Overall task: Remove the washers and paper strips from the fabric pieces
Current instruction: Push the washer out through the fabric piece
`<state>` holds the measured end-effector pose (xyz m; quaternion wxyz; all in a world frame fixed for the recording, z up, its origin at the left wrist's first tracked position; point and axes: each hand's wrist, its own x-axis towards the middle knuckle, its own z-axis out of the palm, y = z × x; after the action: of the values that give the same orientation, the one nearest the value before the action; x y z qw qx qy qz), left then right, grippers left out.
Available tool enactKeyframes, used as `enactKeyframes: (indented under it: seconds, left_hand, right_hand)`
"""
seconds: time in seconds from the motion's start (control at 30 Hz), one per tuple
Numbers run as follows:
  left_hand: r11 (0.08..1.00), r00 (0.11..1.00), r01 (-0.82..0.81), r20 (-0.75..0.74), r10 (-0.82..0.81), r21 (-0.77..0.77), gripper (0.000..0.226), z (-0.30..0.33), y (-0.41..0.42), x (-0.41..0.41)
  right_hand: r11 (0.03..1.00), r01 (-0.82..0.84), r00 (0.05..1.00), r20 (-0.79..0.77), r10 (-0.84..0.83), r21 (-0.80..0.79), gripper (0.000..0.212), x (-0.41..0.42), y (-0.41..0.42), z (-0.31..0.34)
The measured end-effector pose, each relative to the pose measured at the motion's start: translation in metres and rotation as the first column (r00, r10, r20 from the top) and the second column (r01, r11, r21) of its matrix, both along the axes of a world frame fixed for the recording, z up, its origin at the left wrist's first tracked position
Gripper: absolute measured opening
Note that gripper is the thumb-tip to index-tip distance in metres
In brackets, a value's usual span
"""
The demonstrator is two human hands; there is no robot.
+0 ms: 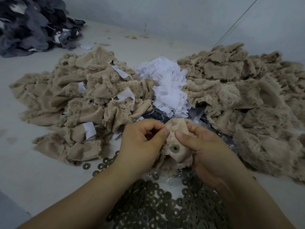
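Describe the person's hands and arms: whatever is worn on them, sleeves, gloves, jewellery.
Both arms are bare as far as the frame shows, with no sleeves in view. The left hand and right hand wear no gloves, and no rings, watch or bracelets show. Fingernails look short and unpainted.

grey scraps (29, 25) cut off by the top and left edges. tan pile (247, 104) cut by the right edge. washers (165, 209) running off the bottom edge, partly hidden under both forearms. dark bag (158, 115) mostly buried beneath paper strips (168, 86) and fabric. lower part of the held piece (175, 151) covered by the hands (140, 142). left fingertips curled out of sight. small yellowish bits (133, 37) by the wall too small to tell.
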<state>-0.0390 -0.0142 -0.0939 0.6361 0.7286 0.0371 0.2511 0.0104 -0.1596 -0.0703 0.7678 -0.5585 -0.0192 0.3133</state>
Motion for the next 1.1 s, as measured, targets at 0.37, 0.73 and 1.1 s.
enactKeyframes:
  seconds: [0.37,0.73,1.1]
  left_hand:
    - [0.998,1.0,0.024,-0.004,-0.024,-0.051,0.016,0.004,-0.001,-0.004]
    - [0.999,0.998,-0.04,0.038,0.04,0.0,0.012,0.005,-0.003,-0.005]
    - [0.978,0.977,-0.063,0.214,0.02,0.198,0.007,0.009,-0.003,-0.01]
  right_hand:
    - [0.992,0.068,0.998,0.011,-0.069,0.106,0.046,0.001,0.003,-0.004]
    - [0.987,0.04,0.989,-0.146,-0.016,0.157,0.049,-0.002,0.003,0.004]
    - [0.954,-0.154,0.901,-0.36,0.243,0.259,0.053,-0.012,0.005,0.012]
